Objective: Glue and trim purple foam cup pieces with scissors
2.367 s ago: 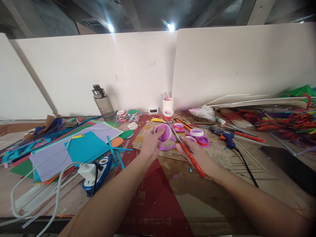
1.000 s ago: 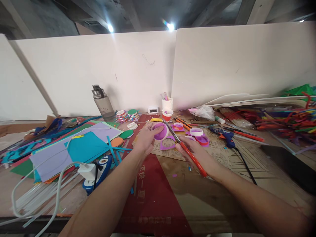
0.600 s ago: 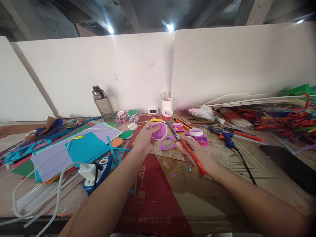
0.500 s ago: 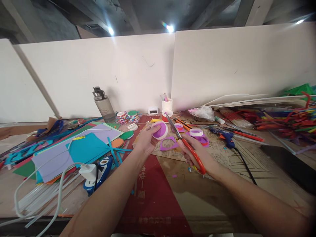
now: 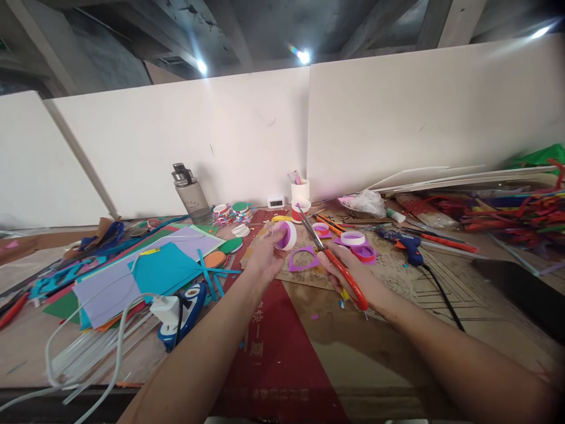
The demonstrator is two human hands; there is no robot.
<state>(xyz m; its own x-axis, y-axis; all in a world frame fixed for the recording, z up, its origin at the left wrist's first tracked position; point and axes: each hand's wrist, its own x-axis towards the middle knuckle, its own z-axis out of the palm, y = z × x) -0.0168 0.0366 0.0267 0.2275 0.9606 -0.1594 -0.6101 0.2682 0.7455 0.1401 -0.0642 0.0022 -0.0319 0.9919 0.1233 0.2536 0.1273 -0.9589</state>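
Before white panels [image 5: 220, 141], at a cluttered worktable [image 5: 26, 341]: grasping a white-rimmed purple disc [image 5: 290, 237] in the left hand [image 5: 267, 254], near a purple sheet with a round hole [image 5: 293, 267], and gripping red-handled scissors [image 5: 344, 275] in the right hand [image 5: 358, 274]

Found free room on the tabletop [image 5: 304, 353] between the forearms [image 5: 207, 344], nearer the body than the left fingers [image 5: 276, 238] and right fingers [image 5: 331, 275]. Met scissors [image 5: 338, 265] jutting forward from the right fingers, narrowing the gap toward the held ring [image 5: 290, 237]; had white ring [image 5: 352, 242] just beyond, purple cutout [image 5: 295, 267] between.
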